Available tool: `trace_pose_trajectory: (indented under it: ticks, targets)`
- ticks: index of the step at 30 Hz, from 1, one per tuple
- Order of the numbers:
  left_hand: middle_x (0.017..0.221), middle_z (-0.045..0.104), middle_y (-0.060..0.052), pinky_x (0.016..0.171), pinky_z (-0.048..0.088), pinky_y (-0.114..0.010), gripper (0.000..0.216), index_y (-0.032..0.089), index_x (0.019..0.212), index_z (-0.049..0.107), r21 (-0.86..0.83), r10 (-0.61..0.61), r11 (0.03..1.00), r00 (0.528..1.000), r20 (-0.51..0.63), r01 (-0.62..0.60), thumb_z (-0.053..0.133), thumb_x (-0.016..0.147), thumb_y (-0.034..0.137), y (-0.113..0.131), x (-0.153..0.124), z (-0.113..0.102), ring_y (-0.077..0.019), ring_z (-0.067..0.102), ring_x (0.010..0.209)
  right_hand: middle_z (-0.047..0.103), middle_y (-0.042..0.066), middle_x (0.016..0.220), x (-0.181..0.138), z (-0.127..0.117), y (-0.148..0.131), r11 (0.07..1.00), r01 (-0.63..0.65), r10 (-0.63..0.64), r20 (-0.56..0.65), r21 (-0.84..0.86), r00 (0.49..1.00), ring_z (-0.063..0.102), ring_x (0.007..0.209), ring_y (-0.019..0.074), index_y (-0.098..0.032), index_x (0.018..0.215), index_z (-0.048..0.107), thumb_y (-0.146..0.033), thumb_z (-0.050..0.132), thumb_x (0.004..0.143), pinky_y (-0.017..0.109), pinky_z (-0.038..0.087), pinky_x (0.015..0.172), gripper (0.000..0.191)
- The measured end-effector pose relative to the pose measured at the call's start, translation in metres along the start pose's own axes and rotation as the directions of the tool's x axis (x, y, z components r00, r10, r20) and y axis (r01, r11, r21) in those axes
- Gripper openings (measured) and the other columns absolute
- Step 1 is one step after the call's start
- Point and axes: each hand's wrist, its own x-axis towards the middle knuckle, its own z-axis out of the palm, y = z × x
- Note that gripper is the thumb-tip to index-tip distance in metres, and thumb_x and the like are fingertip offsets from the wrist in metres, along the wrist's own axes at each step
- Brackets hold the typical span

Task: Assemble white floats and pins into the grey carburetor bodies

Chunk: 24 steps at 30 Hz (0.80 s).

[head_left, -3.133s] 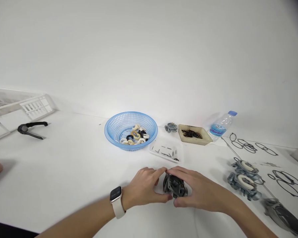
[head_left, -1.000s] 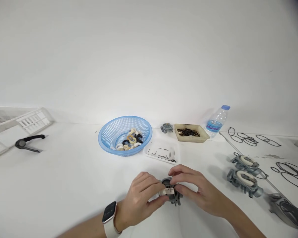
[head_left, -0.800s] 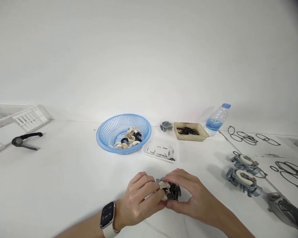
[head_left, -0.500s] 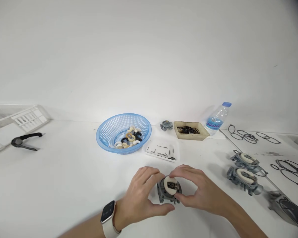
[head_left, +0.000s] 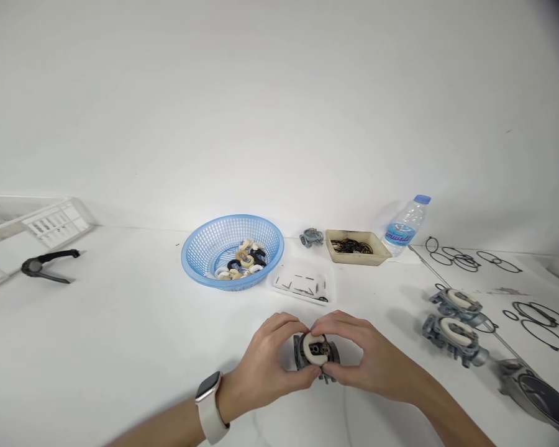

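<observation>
A grey metal carburetor body [head_left: 300, 355] sits on the white table in front of me. On top of it lies a cream C-shaped float [head_left: 310, 352], with small metal parts in its opening. My left hand [head_left: 268, 360], wearing a watch, holds the float's left edge between thumb and fingers. From the other side my right hand [head_left: 366, 354] pinches the float's right edge, its fingertips meeting those of the left. The fingertips hide part of the rim.
Behind are a blue basket [head_left: 186, 264] of floats, a white tray [head_left: 279, 287] of small pins, a small carburetor [head_left: 312, 236], a tan tray [head_left: 361, 256] of black rings and a bottle [head_left: 400, 231]. Carburetors [head_left: 456, 332] stand right; a black clamp-like tool [head_left: 35, 266] lies left.
My left thumb has come in from the near side onto the float's edge. The right hand has shifted slightly left, and both hands now close around the float.
</observation>
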Motion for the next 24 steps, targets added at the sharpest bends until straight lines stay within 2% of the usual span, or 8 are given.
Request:
trace_pose_trajectory:
  ticks: [6, 8, 11, 13, 16, 18, 21, 24]
  targets:
    - [0.111, 0.068, -0.005, 0.092, 0.054, -0.036, 0.038, 0.025, 0.11, 0.069, -0.019, -0.006, 1.0, 1.0, 0.008, 0.006, 0.081, 0.075, 0.018, -0.001, -0.001, 0.0, -0.0238, 0.064, 0.102, 0.066, 0.002, 0.124, 0.0, 0.002, 0.001, 1.0, 0.029, -0.029, 0.005, 0.011, 1.0, 0.062, 0.116, 0.0222, -0.03, 0.121, 0.067, -0.012, 0.071, 0.079, 0.033, 0.053, 0.103, 0.046]
    - [0.111, 0.068, -0.005, 0.091, 0.054, -0.036, 0.037, 0.024, 0.108, 0.069, -0.005, -0.005, 1.0, 1.0, 0.002, 0.005, 0.082, 0.074, 0.019, -0.001, -0.001, 0.002, -0.0241, 0.064, 0.101, 0.064, 0.004, 0.129, -0.002, 0.0, 0.004, 0.999, 0.033, -0.033, -0.004, 0.027, 0.999, 0.061, 0.119, 0.0246, -0.029, 0.124, 0.066, -0.017, 0.072, 0.081, 0.036, 0.052, 0.104, 0.046]
    - [0.108, 0.068, -0.005, 0.089, 0.054, -0.036, 0.036, 0.023, 0.104, 0.068, 0.038, -0.013, 0.999, 1.0, -0.021, 0.013, 0.083, 0.072, 0.02, 0.0, -0.001, 0.004, -0.0246, 0.064, 0.099, 0.064, 0.008, 0.128, -0.002, -0.009, 0.014, 0.998, 0.046, -0.043, -0.063, 0.048, 0.997, 0.061, 0.119, 0.0265, -0.026, 0.125, 0.066, -0.028, 0.069, 0.089, 0.04, 0.052, 0.104, 0.036]
    - [0.106, 0.068, -0.005, 0.088, 0.054, -0.037, 0.037, 0.023, 0.103, 0.068, 0.072, -0.015, 0.997, 1.0, -0.027, 0.017, 0.084, 0.07, 0.02, 0.001, -0.001, 0.004, -0.0247, 0.065, 0.098, 0.066, 0.008, 0.123, 0.005, -0.016, 0.021, 0.999, -0.005, 0.001, -0.144, -0.031, 0.99, 0.063, 0.114, 0.0254, -0.025, 0.12, 0.066, -0.035, 0.06, 0.096, 0.04, 0.053, 0.101, 0.027]
    - [0.105, 0.068, -0.004, 0.087, 0.054, -0.037, 0.038, 0.024, 0.103, 0.068, 0.116, -0.006, 0.993, 1.0, -0.025, 0.008, 0.084, 0.069, 0.019, 0.0, -0.001, 0.005, -0.025, 0.065, 0.096, 0.068, 0.007, 0.117, 0.028, -0.027, 0.031, 0.963, -0.138, 0.087, -0.215, -0.233, 0.973, 0.064, 0.106, 0.023, -0.023, 0.113, 0.066, -0.031, 0.049, 0.1, 0.037, 0.053, 0.095, 0.023]
    - [0.106, 0.068, -0.005, 0.087, 0.054, -0.037, 0.038, 0.024, 0.104, 0.068, 0.137, 0.006, 0.991, 1.0, -0.028, -0.002, 0.084, 0.069, 0.02, -0.001, -0.001, 0.006, -0.0256, 0.065, 0.096, 0.069, 0.006, 0.116, 0.053, -0.033, 0.034, 0.929, -0.166, 0.115, -0.17, -0.33, 0.979, 0.063, 0.103, 0.0219, -0.022, 0.112, 0.067, -0.024, 0.05, 0.099, 0.036, 0.052, 0.093, 0.022]
    - [0.107, 0.069, -0.005, 0.088, 0.055, -0.039, 0.041, 0.024, 0.107, 0.067, 0.162, 0.023, 0.987, 1.0, -0.016, -0.02, 0.084, 0.069, 0.021, -0.003, -0.001, 0.007, -0.0267, 0.066, 0.096, 0.069, 0.005, 0.107, 0.093, -0.038, 0.037, 0.87, -0.169, 0.183, -0.015, -0.463, 0.983, 0.064, 0.099, 0.021, -0.019, 0.108, 0.069, -0.019, 0.059, 0.096, 0.037, 0.052, 0.091, 0.016]
    - [0.107, 0.07, -0.005, 0.088, 0.055, -0.04, 0.043, 0.025, 0.111, 0.067, 0.173, 0.037, 0.984, 0.999, 0.0, -0.036, 0.084, 0.071, 0.022, -0.004, -0.002, 0.008, -0.027, 0.066, 0.097, 0.068, 0.006, 0.106, 0.125, -0.036, 0.035, 0.786, -0.167, 0.313, 0.15, -0.595, 0.938, 0.066, 0.097, 0.021, -0.015, 0.109, 0.067, -0.028, 0.067, 0.097, 0.04, 0.056, 0.087, 0.018]
